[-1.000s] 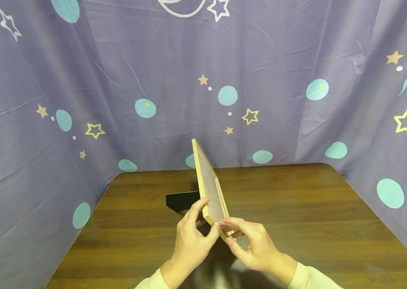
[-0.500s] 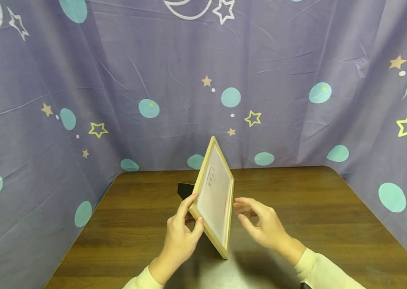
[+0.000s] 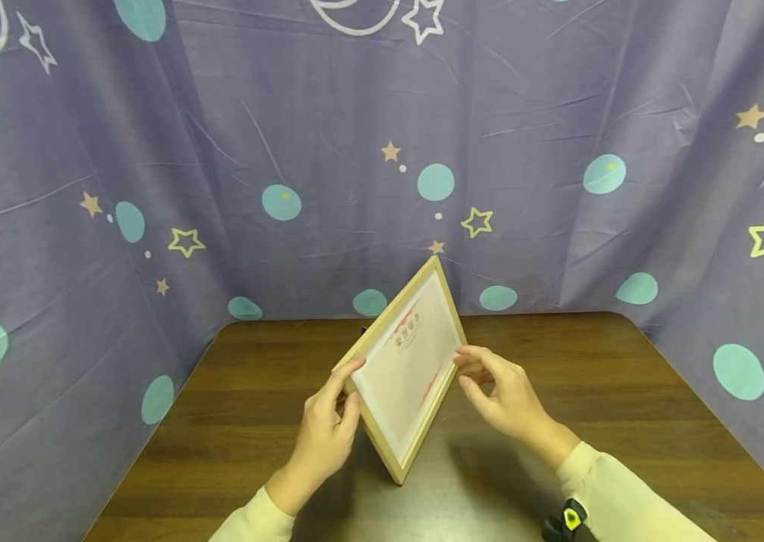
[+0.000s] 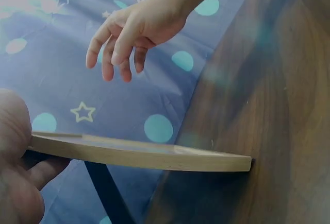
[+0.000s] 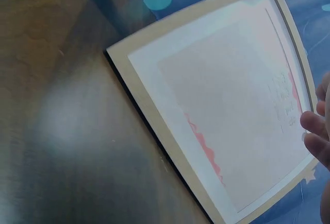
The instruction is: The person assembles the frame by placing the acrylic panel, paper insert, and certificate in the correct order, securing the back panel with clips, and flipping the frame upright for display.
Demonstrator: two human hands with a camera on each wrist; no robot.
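A light-wood picture frame (image 3: 407, 380) holding a white certificate with red wavy trim stands tilted on the table. Its near edge meets the wood, seen also in the right wrist view as a pale frame border (image 5: 154, 126). My left hand (image 3: 321, 436) grips the frame's left corner, thumb on the front and fingers partly hidden by it. Behind the frame, a black support strip (image 4: 106, 190) shows in the left wrist view. My right hand (image 3: 506, 395) hovers near the right edge, fingers loosely bent; the left wrist view shows that hand (image 4: 149, 26) apart from the frame.
The brown wooden table (image 3: 598, 421) reaches back to a purple curtain (image 3: 524, 113) printed with stars and dots, which encloses the far side and both flanks. A black band with a yellow-green marked device (image 3: 571, 517) sits at my right sleeve.
The picture frame has turned from nearly edge-on so its front faces me more. My left hand has moved left with its corner; my right hand let go and shifted right and up.
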